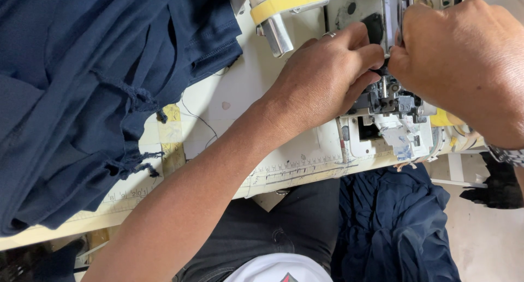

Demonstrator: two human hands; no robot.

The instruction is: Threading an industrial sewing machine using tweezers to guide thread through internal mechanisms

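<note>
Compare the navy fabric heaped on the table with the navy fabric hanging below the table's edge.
The navy fabric on the table lies in flat, folded layers; the navy fabric below the table hangs bunched and crumpled. The pile on the table shows frayed threads along its edges; none show on the lower one. The pile on the table lies left of the left hand; the lower one lies under the sewing machine. Both are dark navy.

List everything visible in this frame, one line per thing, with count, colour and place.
sewing machine: one, cream and grey metal, top right on the table
table: one, cream, with ruler marks along its front edge
fabric pile: one, navy, left on the table
fabric heap: one, navy, below the table edge, right
small black piece: one, at the needle area between both hands
left hand: pinching at the needle area
right hand: pinching opposite, wristband at the edge
</note>
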